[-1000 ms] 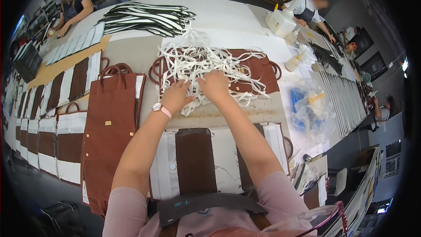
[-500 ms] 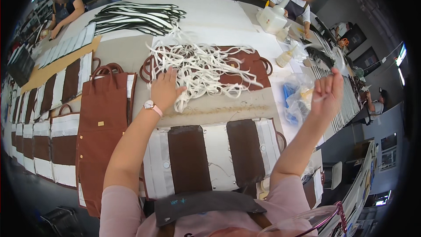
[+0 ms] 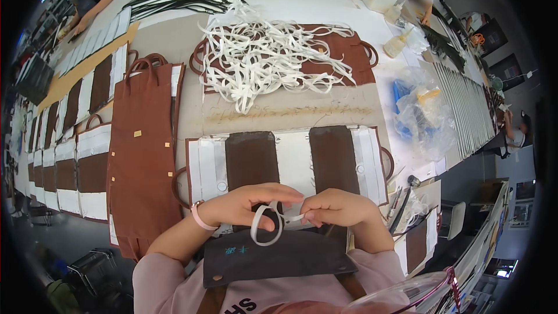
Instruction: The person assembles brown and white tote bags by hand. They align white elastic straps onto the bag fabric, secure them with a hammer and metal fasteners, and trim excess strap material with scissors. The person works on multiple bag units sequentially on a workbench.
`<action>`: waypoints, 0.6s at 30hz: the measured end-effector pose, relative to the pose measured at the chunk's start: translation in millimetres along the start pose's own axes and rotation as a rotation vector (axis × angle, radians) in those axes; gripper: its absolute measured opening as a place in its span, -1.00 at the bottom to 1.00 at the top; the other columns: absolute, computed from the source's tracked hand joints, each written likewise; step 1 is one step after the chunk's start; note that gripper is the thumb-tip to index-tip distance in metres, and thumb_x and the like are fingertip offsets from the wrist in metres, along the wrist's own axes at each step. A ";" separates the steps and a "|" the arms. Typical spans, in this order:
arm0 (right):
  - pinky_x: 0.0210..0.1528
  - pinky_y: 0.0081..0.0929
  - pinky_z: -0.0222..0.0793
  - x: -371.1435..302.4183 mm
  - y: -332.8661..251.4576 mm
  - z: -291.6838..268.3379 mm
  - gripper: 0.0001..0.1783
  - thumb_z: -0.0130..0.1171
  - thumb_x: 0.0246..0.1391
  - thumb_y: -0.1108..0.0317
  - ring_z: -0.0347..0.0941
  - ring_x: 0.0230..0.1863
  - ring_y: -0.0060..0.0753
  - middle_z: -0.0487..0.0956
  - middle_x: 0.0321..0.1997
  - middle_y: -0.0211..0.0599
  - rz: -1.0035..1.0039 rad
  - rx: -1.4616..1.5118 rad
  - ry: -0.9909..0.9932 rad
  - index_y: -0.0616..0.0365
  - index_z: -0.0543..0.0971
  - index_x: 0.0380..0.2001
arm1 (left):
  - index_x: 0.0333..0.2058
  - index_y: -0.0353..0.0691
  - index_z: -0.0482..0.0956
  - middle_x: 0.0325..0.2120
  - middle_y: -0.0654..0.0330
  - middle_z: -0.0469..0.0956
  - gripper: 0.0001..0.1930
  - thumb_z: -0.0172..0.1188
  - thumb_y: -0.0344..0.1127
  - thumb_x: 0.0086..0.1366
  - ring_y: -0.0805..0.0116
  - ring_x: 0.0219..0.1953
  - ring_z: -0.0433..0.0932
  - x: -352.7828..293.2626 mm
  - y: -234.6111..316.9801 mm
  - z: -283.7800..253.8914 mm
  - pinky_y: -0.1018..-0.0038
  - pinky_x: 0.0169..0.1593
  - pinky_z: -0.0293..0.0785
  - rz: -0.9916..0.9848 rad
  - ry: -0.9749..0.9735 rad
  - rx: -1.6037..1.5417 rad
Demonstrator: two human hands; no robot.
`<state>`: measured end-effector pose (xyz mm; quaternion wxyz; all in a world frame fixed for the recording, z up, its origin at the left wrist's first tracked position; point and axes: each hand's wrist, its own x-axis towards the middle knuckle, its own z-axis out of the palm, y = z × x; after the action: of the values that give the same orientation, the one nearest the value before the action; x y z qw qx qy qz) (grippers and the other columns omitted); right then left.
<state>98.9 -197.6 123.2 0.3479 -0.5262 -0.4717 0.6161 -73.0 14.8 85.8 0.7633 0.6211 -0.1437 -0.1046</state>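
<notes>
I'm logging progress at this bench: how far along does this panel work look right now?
Done, apparently: a stack of brown panels lies at the left. In hand: left hand and right hand both hold one white strip, looped, above the brown-and-white panel. Left, it seems: a large pile of white strips beyond it is untouched.

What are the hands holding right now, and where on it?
A white strip, looped: left hand pinches the loop, right hand pinches its free end.

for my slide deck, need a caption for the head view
Both hands, left hand and right hand, hold a looped white strip over a brown-and-white panel.
</notes>
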 end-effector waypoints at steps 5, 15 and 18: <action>-0.26 -0.56 0.35 -6.8 23.0 -8.4 -0.77 0.05 0.36 0.34 0.45 -0.37 -0.58 0.58 -0.45 -0.39 0.015 -0.029 0.073 0.24 0.63 -0.23 | -0.12 -0.27 0.63 -0.14 0.14 0.55 -0.74 0.33 -0.27 0.27 0.43 -0.23 0.48 -27.5 1.4 -1.7 0.53 -0.16 0.40 -0.078 0.017 -0.001; -0.27 -0.62 0.30 -47.2 40.2 -39.0 -0.77 0.12 0.31 0.31 0.39 -0.38 -0.66 0.57 -0.46 -0.48 0.191 -0.039 0.369 0.20 0.65 -0.35 | -0.29 -0.15 0.49 -0.34 0.28 0.54 -0.76 0.05 -0.13 0.50 0.52 -0.25 0.47 -67.4 -41.5 -11.4 0.60 -0.22 0.38 0.159 0.826 -0.875; -0.30 -0.62 0.29 -58.7 49.5 -49.9 -0.79 0.13 0.29 0.33 0.37 -0.40 -0.67 0.53 -0.50 -0.49 0.408 -0.051 0.398 0.19 0.65 -0.35 | -0.25 -0.18 0.54 -0.36 0.32 0.52 -0.75 0.06 -0.13 0.50 0.56 -0.31 0.42 -67.5 -39.9 -3.3 0.62 -0.24 0.36 -0.002 1.028 -0.666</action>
<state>163.0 -256.6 95.0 0.2892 -0.7293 -0.2940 0.5460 -134.3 32.4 40.1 0.8880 0.3202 0.2839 0.1684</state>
